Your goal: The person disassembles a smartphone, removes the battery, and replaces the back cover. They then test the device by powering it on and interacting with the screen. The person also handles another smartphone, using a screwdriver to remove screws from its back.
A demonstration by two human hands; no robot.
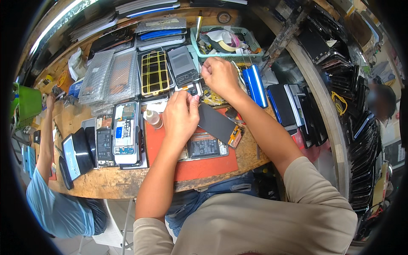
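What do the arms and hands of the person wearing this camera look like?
The left hand and right hand are both gloveless, and the forearms are bare, with no watch or bracelet showing. The left sleeve and right sleeve are short, loose, plain greyish-beige fabric.

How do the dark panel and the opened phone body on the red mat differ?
The dark panel has a plain face with an orange strip at one end; the opened phone body shows a black battery inside. The panel slants; the phone body lies nearly crosswise on the red mat. Both are flat.
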